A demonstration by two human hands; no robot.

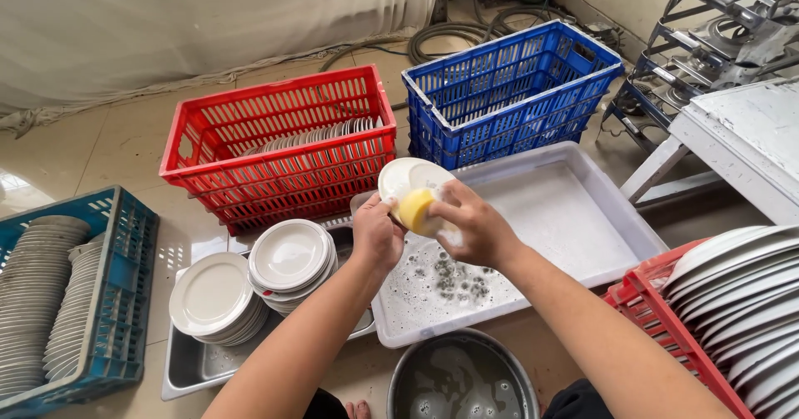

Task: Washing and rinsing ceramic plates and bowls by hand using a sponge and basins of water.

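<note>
Head view: left hand closed around the lower edge of a small white plate, held tilted above a white plastic tub of soapy water; right hand clasps a yellow sponge pressed against the plate's face; two stacks of white plates sit in a steel tray beside the left forearm; red crate of plates behind.
</note>
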